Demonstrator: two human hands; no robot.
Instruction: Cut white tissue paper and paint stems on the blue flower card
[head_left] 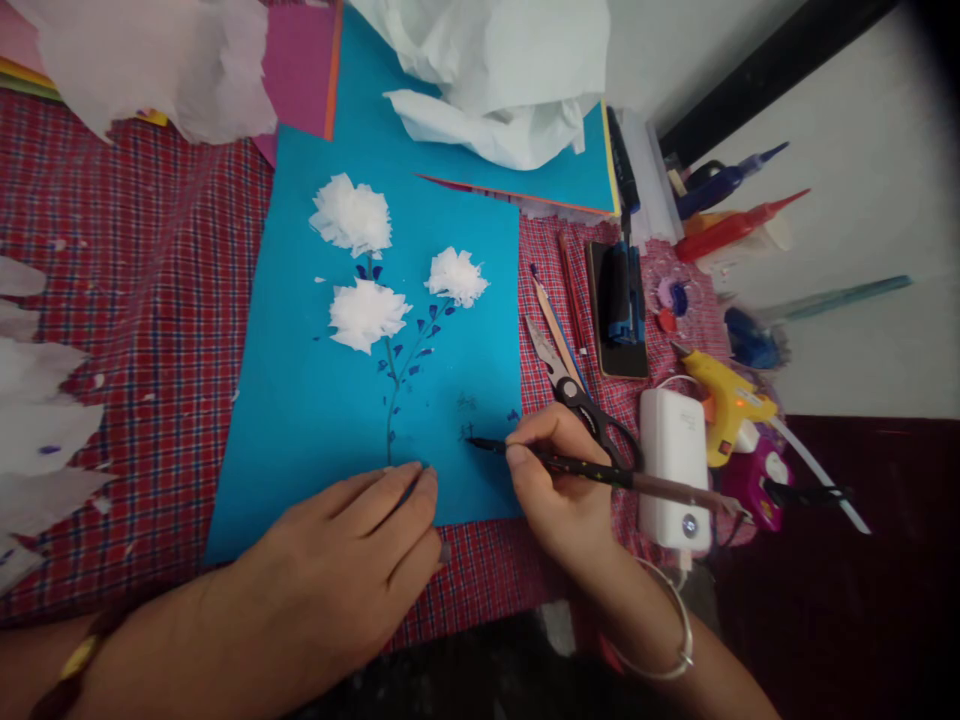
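A blue sheet of paper carries three white paper flowers, among them a large upper bloom, above painted stems and dark blue leaves. My right hand pinches a dark, dotted brush pen, its black tip touching the sheet by small dark written marks. Across the sheet's lower edge rests my left hand, fingers curled together. A small grey end shows beside its fingers, but I cannot make out what it belongs to.
Right of the sheet lie black-handled scissors, a phone, a white power bank and a yellow glue gun. Crumpled white paper sits at the top. White petal strips lie left on the checked cloth.
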